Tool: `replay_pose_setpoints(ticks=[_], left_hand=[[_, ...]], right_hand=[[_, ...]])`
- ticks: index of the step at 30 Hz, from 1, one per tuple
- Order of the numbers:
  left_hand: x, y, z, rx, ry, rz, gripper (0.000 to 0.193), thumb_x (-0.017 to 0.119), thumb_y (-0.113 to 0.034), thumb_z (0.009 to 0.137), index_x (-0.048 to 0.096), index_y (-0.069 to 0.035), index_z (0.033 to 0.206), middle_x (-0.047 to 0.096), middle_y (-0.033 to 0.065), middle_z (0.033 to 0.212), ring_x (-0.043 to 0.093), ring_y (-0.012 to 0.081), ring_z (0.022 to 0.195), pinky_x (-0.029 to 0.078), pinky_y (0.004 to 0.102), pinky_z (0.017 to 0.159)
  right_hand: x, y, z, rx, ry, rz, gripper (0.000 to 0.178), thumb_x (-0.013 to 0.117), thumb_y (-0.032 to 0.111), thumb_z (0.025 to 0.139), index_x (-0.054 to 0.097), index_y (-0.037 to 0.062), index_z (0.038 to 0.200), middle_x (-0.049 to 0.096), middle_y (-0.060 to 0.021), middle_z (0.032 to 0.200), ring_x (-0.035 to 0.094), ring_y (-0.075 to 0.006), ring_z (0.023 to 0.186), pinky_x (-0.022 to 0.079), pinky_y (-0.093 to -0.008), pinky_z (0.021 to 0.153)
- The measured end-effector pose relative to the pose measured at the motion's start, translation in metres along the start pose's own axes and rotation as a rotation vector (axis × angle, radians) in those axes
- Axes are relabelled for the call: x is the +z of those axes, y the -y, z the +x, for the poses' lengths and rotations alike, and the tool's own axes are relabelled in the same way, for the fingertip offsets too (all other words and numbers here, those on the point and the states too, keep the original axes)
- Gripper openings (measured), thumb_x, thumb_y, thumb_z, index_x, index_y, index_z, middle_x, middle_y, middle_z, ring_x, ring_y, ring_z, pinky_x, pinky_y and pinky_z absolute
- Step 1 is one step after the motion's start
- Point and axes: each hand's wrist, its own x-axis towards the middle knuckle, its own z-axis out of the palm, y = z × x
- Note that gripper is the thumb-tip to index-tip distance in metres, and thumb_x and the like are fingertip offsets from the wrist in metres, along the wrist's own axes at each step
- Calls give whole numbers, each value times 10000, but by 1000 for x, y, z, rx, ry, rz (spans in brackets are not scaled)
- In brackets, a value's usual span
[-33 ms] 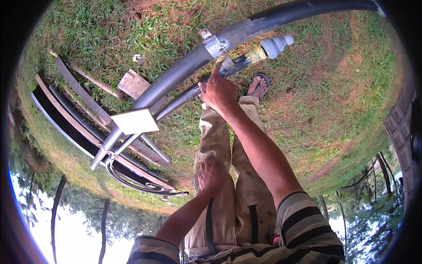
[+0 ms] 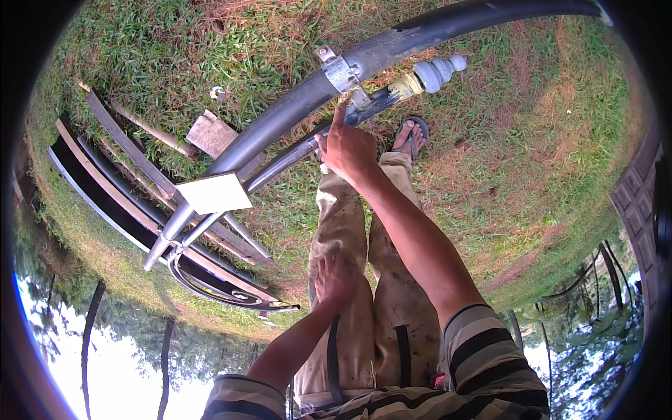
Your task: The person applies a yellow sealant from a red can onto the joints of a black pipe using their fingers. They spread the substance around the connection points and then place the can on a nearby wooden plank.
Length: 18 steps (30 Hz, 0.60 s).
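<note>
My right hand [image 2: 352, 149] is at the thin pipe [image 2: 294, 150], its index finger stretched toward the lower edge of the metal clamp [image 2: 341, 73]. The thumb sticks out at the left; the other fingers are partly hidden, and nothing shows in the hand. Whether the fingertip touches the clamp, I cannot tell. The clamp wraps a thick dark curved pipe [image 2: 280, 119], and a short metal tab joins it to the thin pipe below. A grey stepped fitting [image 2: 439, 75] with a yellowish collar caps the thin pipe's right end. My left hand [image 2: 334, 281] lies open on my trouser thigh, fingers slightly spread.
A pale rectangular plate [image 2: 214, 193] sits across the pipes at the left, above a looped cable [image 2: 210, 294]. Wooden boards and poles [image 2: 129, 140] lie on the grass behind it, near a flat brown block [image 2: 212, 133]. A dark panelled structure [image 2: 635, 199] stands far right.
My right index finger has shifted slightly left and now points more upright at the clamp's lower edge. My left hand has stayed on the thigh.
</note>
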Motion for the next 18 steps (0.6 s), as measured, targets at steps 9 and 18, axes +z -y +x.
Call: replay_pose_setpoints(ticks=[9, 18], left_hand=[[6, 6, 2, 3, -15, -26, 596, 666, -272, 912, 514, -91, 1459, 500, 131, 1501, 510, 395, 1339, 509, 526, 1052], [4, 4, 1, -9, -21, -49, 575, 661, -260, 918, 518, -72, 1443, 498, 148, 1498, 506, 412, 1333, 502, 530, 1052]], right_hand=[[3, -48, -15, 16, -34, 1035, 576, 697, 262, 1001, 467, -7, 1455, 733, -135, 830, 614, -153, 556, 466, -304, 497], [-41, -105, 22, 405, 686, 1962, 569, 551, 533, 1068, 624, -15, 1204, 666, -45, 690, 398, -59, 364, 297, -187, 326]])
